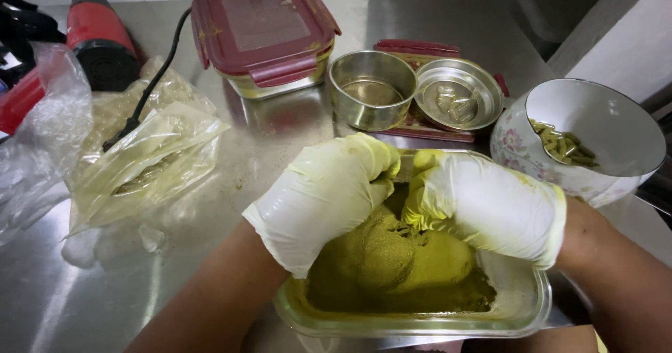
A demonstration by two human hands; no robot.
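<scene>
Both my hands wear pale gloves stained yellow-green. My left hand (323,195) and my right hand (483,202) meet fingertip to fingertip over a clear glass dish (521,311) heaped with olive-green powder (399,262). The fingers of both hands are curled together above the mound; whatever small thing they pinch is hidden between them. The dish stands at the near edge of a steel counter (266,143).
A floral white bowl (518,150) with green capsules sits right. Behind are two steel bowls (371,90) (458,94) on a red lid, and a red-lidded glass box (262,31). Crumpled plastic bags (140,157), a black cable and a red-black appliance (101,38) lie left.
</scene>
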